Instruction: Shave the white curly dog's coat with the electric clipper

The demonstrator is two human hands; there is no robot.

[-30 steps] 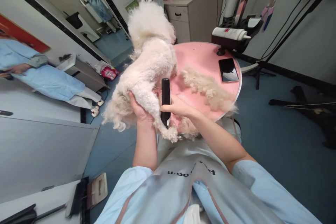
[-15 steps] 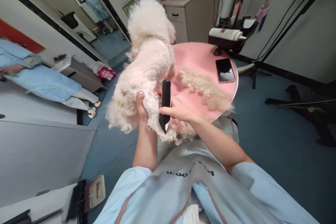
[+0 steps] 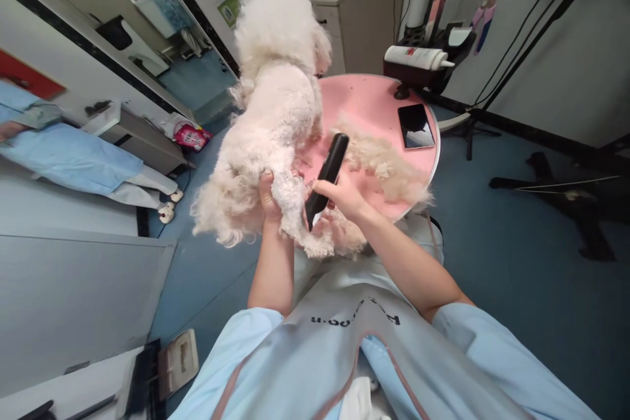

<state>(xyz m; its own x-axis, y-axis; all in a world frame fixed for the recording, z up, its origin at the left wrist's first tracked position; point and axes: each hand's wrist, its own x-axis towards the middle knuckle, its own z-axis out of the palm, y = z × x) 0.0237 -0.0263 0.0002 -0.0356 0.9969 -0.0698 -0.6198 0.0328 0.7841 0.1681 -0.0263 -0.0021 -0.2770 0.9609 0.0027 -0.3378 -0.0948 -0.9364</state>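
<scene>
A white curly dog (image 3: 275, 105) stands on a round pink table (image 3: 364, 95), its head turned away from me and its back clipped short. My left hand (image 3: 270, 197) is wrapped round the dog's hind leg (image 3: 290, 200) near the thigh; some of its fingers are hidden behind the leg. In my right hand (image 3: 342, 195) is a black hair clipper (image 3: 331, 164), held at a slant. The clipper's head points down at the lower part of that leg, close to the fur. Cut fur (image 3: 378, 161) lies in a long heap right of the clipper.
A black phone (image 3: 416, 126) lies near the table's right edge. Behind it, a white bottle (image 3: 416, 57) rests in a dark holder. A person in a blue gown (image 3: 73, 154) stands at the left. A cabinet (image 3: 364, 26) is at the back.
The clipper has tilted from nearly upright to a slant, its top end swinging right. My right hand has turned with it. My left hand keeps its hold on the leg. The view has shifted slightly.
</scene>
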